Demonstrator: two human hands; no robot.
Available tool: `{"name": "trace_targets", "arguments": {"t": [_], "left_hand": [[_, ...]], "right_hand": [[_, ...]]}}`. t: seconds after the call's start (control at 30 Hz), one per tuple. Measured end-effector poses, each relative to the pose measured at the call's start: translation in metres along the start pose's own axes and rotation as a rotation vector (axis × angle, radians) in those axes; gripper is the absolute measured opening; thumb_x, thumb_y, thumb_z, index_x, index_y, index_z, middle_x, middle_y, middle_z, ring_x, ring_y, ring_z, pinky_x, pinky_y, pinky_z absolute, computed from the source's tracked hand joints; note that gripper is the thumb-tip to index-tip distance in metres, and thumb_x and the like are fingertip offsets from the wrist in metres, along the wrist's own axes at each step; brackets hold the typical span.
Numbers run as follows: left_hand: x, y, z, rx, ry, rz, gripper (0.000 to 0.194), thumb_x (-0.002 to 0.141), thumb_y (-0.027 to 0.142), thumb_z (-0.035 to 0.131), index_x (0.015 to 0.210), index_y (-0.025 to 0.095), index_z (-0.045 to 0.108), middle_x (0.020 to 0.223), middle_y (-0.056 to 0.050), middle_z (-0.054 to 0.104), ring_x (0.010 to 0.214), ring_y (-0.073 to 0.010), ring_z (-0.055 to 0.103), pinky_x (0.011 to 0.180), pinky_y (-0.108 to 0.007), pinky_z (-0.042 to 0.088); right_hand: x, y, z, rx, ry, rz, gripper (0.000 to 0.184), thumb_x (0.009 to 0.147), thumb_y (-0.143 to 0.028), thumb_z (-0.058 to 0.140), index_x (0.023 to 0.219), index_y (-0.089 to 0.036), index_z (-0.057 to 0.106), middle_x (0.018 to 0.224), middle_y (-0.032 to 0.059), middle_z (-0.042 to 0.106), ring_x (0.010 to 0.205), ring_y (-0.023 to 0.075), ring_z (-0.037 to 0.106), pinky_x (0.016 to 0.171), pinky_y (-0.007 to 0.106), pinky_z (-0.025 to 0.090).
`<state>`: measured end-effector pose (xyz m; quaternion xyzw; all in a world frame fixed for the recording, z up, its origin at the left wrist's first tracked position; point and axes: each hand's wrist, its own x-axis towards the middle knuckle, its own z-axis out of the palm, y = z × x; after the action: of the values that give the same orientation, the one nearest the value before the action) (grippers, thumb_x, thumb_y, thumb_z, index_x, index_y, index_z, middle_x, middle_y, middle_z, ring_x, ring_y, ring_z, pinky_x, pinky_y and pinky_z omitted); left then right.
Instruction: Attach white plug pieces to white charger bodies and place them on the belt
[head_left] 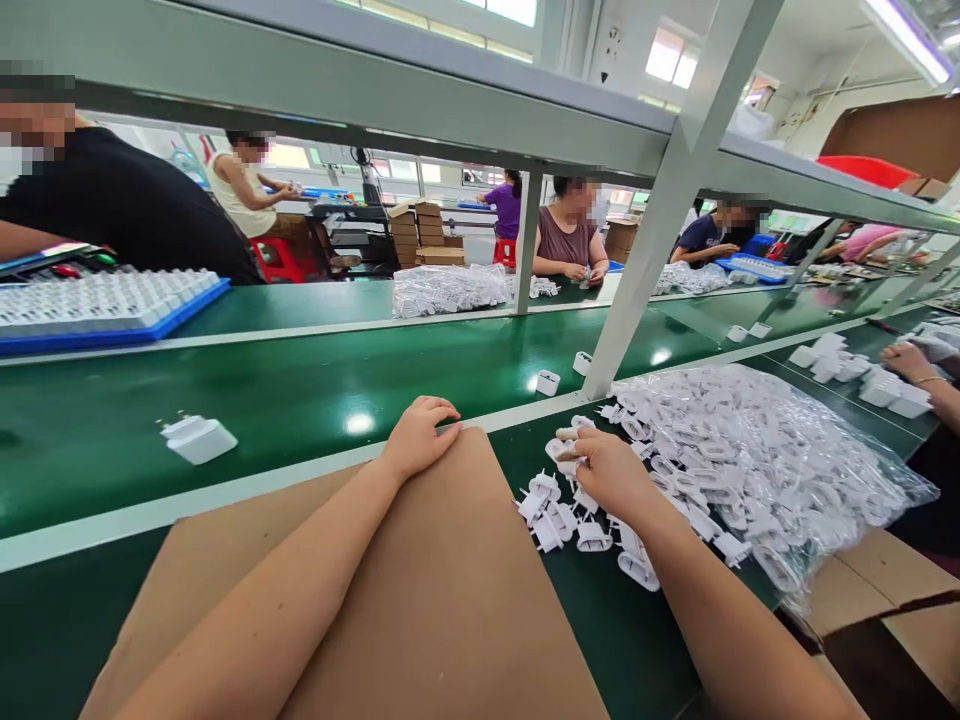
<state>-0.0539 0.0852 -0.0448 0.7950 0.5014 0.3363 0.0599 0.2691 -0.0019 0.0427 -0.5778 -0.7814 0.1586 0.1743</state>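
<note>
My left hand (424,437) rests at the far edge of a brown cardboard sheet (450,580), its fingers stretched forward and nothing held in them. Covers sit on two fingers of my right hand (611,468), which reaches over loose white plug pieces (551,510) with metal pins. Its fingers are stretched and apart, close to or touching one white piece (556,449); I cannot tell which. Right of that hand, a clear plastic bag (780,450) spills many more such pieces onto the green bench.
A pale metal post (645,220) rises close beyond my right hand, under a shelf beam (420,90). White adapters (199,438) lie on the green belt (300,390). A co-worker's hand (906,362) is at the right, by white housings (896,392). More people sit across the belt.
</note>
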Motion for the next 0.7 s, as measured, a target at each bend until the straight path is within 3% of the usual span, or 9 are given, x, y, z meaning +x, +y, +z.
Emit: {"name": "trace_targets", "arguments": {"t": [0.1,0.23,0.4,0.57,0.7], "left_hand": [[0.0,-0.001,0.0,0.003,0.0,-0.007,0.027,0.094,0.041,0.056,0.095,0.023,0.074,0.112,-0.009,0.074,0.114,-0.0295,0.061,0.103,-0.047,0.051],[0.0,-0.001,0.002,0.001,-0.001,-0.045,0.028,0.093,0.043,0.056,0.097,0.023,0.074,0.112,-0.009,0.074,0.115,-0.0293,0.061,0.104,-0.046,0.051],[0.002,-0.001,0.005,0.091,0.044,-0.167,0.032,0.091,0.045,0.056,0.104,0.022,0.074,0.113,-0.01,0.074,0.115,-0.0313,0.062,0.102,-0.048,0.051],[0.018,0.008,0.004,0.226,0.095,-0.305,0.037,0.09,0.043,0.059,0.116,0.019,0.07,0.127,-0.014,0.07,0.125,-0.037,0.057,0.111,-0.056,0.042],[0.057,0.024,0.015,0.093,-0.01,-0.335,0.05,0.084,0.036,0.065,0.13,0.015,0.064,0.139,-0.017,0.063,0.134,-0.0371,0.051,0.116,-0.053,0.038]], "right_hand": [[0.0,0.001,-0.002,-0.005,-0.04,0.014,0.045,0.079,0.003,0.05,0.093,-0.025,0.082,0.132,0.0033,0.073,0.119,0.0278,0.07,0.098,0.044,0.058],[-0.002,-0.003,-0.002,0.122,0.054,-0.049,0.035,0.083,-0.003,0.054,0.095,-0.024,0.08,0.122,0.0056,0.077,0.115,0.0264,0.07,0.102,0.044,0.054],[-0.01,-0.017,0.004,0.353,0.146,-0.146,0.018,0.087,-0.016,0.057,0.093,-0.023,0.073,0.1,0.0053,0.075,0.099,0.0229,0.068,0.092,0.039,0.053],[-0.017,-0.036,0.015,1.039,-0.188,0.036,0.023,0.088,-0.03,0.062,0.109,-0.025,0.07,0.087,0.0007,0.071,0.071,0.0142,0.066,0.061,0.026,0.051],[-0.014,-0.041,0.021,1.475,-0.323,0.145,0.026,0.08,-0.043,0.079,0.094,-0.021,0.074,0.079,0.0015,0.071,0.069,0.0138,0.066,0.064,0.027,0.057]]}}
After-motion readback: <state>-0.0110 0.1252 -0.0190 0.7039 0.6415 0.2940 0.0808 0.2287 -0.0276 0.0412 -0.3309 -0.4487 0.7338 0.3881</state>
